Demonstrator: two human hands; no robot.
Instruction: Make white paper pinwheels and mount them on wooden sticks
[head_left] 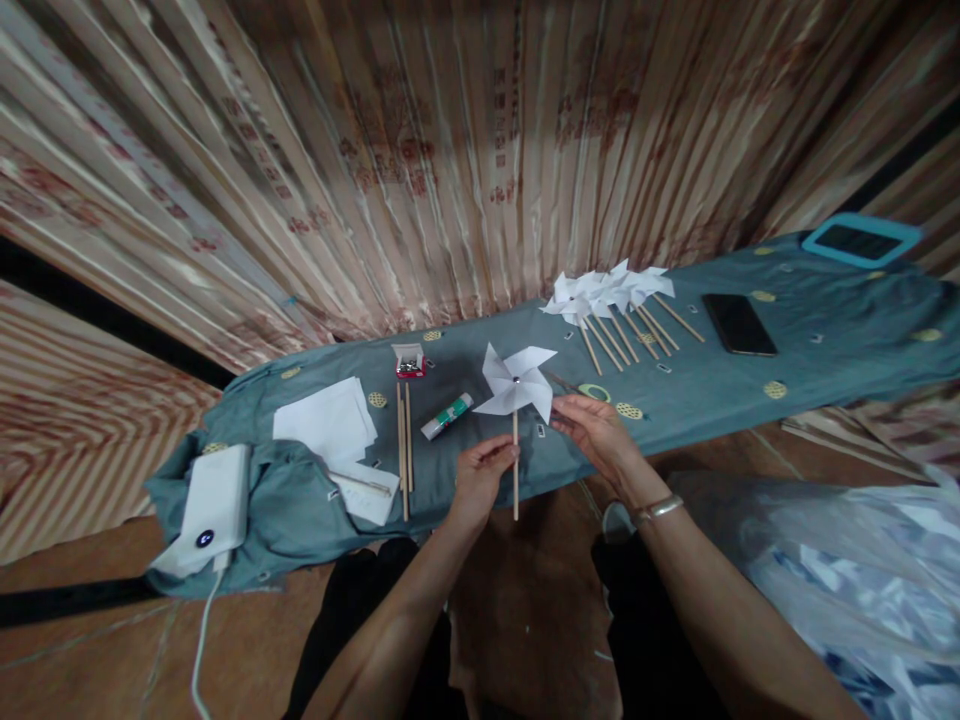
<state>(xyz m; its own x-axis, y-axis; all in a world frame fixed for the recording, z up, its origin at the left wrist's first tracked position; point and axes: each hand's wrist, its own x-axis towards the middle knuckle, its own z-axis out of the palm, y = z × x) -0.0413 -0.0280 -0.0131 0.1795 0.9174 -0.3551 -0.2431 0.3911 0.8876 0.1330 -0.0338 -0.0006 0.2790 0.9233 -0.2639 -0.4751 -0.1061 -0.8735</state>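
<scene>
A white paper pinwheel [517,381] on a wooden stick stands roughly upright in front of me, a small metal pin at its centre. The stick is pinched between thumb and fingers of my left hand [481,476], below the paper blades. My right hand [596,432] has its fingertips closed at the edge of the lower right blade. Behind that hand lie scissors [594,392] with a green handle, partly hidden. To the left of the pinwheel are a glue stick [447,416], several loose wooden sticks [405,450] and a small open box of pins [409,362].
Several finished pinwheels [611,292] lie in a row at the back. Right of them are a black phone [739,323] and a blue-framed device [861,240]. White paper sheets [326,418], a pen [364,484] and a white power bank [216,500] with a cable are on the left.
</scene>
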